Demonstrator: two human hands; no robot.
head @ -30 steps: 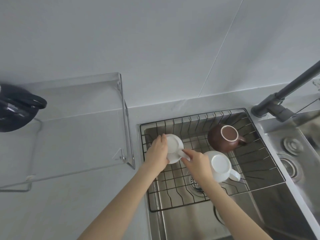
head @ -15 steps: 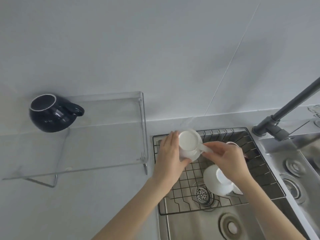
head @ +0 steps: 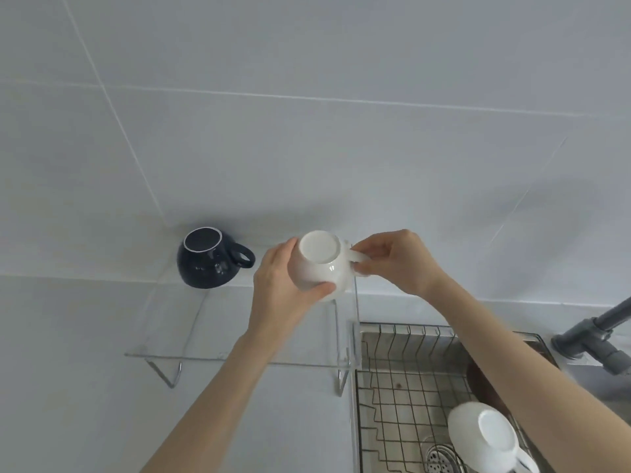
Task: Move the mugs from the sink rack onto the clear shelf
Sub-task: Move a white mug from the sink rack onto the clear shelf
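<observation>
A: Where is the glossy white ceramic mug (head: 320, 264) right now?

B: Centre of the frame, upside down with its flat base toward the camera, held over the right end of the clear acrylic shelf (head: 239, 322) and not yet set down. The left hand (head: 283, 288) wraps the body, fingers curled round it with the thumb under the lower edge. The right hand (head: 392, 261) pinches the handle between its fingertips.

A: So which step is this?

B: I'd judge it the carry-and-place step for this mug. The next move calls for lowering it onto bare shelf to the right of the dark navy rounded mug (head: 210, 259), keeping clear of that one's handle, then letting go with both hands.

A: How many mugs in all?

B: Three plainly seen: the navy one inverted on the shelf at centre left, the white one in hand, and a second white ceramic mug (head: 485, 438), also inverted, on the wire sink rack (head: 403, 404) at lower right. A dark brown shape (head: 478, 380) shows beside the right forearm in the rack; it may be a fourth mug, but too little shows to tell.

A: Anything else?

B: One grey tap (head: 594, 339) at the right edge, and a round steel drain (head: 440, 457) under the rack.
</observation>
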